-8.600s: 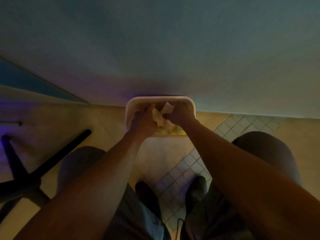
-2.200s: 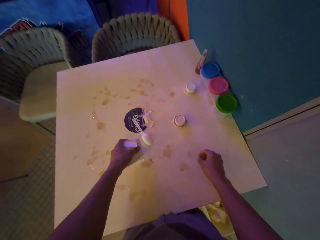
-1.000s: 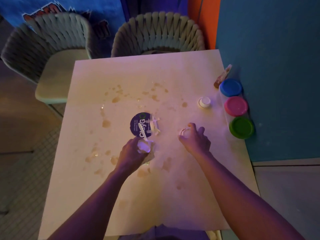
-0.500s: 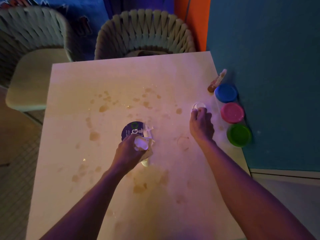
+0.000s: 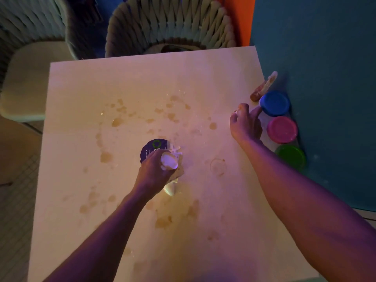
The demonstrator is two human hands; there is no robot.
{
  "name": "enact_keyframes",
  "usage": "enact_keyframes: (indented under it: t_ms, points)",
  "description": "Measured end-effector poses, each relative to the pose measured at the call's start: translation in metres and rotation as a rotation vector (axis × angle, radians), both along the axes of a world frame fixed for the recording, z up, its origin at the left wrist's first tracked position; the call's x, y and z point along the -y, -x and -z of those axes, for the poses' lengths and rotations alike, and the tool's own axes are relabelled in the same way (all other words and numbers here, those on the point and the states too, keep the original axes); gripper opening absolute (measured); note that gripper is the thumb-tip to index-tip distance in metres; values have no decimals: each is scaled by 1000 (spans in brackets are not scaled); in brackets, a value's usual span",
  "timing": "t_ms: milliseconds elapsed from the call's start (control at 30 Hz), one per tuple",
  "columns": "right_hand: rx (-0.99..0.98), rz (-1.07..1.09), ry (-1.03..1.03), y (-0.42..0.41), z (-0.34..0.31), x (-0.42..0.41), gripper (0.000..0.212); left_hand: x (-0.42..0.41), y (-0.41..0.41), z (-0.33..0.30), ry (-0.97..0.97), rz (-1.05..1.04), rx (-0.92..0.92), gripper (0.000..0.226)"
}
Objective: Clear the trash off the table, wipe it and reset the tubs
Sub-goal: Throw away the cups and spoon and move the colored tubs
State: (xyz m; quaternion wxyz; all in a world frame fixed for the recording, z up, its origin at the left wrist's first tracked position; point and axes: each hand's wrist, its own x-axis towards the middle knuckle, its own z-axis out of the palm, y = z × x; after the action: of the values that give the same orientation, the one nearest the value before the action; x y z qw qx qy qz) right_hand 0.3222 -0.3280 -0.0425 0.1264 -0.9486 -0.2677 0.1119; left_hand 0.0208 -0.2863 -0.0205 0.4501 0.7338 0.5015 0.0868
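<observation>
**Small Trash Gathered From Stained Table; Wiping Yet to Begin**

Two small white cups that stood on the table (image 5: 142,82) a second ago are no longer seen there; only a faint ring (image 5: 217,165) marks where the nearer one stood. The farther cup appears to have been taken up by the right hand (image 5: 245,124), whose fingers are curled around something pale, though the object itself is mostly hidden; one finger is stretched toward the blue-lidded tub (image 5: 275,103). Crumpled white trash (image 5: 169,161) is gripped in the left hand (image 5: 155,169), which has been moved forward onto the dark round sticker (image 5: 151,148), where torn paper scraps (image 5: 176,151) lie. A spoon bowl (image 5: 170,189) is seen protruding beneath that hand.

The clearing stage is judged nearly finished, while brown stains (image 5: 117,122) are left across the surface, so wiping remains. The blue, pink (image 5: 281,129) and green (image 5: 291,157) tubs are lined against the teal wall, with a brown wrapper (image 5: 263,87) beyond them.

On the sticker, only fragments resembling "keep our" can be made out; the rest is covered or blurred.
</observation>
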Motion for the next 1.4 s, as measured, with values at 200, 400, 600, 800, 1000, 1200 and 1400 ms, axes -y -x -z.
enact_keyframes:
  t_ms: [200, 400, 600, 800, 1000, 1200, 1400]
  points:
    - [-52, 42, -55, 2, 6, -4, 27, -2, -4, 4, -11, -7, -17, 49]
    - [-110, 42, 50, 2, 9, -3, 47, 1, -7, 8, 4, -22, -16, 40]
    - [-123, -17, 7, 5, 11, 5, 46, -1, -3, 4, -5, -35, -15, 33]
    - [-304, -27, -213, 53, -6, 10, 41, -2, 11, -17, 34, -143, 55, 31]
    - [-452, -260, -185, 133, -20, 27, 43, 0, 49, -22, 147, -154, -33, 30]
    - [-475, -457, 2, 190, -24, 36, 44, 1, 84, -19, 185, -61, -112, 37]
    - [-400, -504, 78, 218, -29, 22, 45, 10, 104, -13, 157, -60, -146, 33]
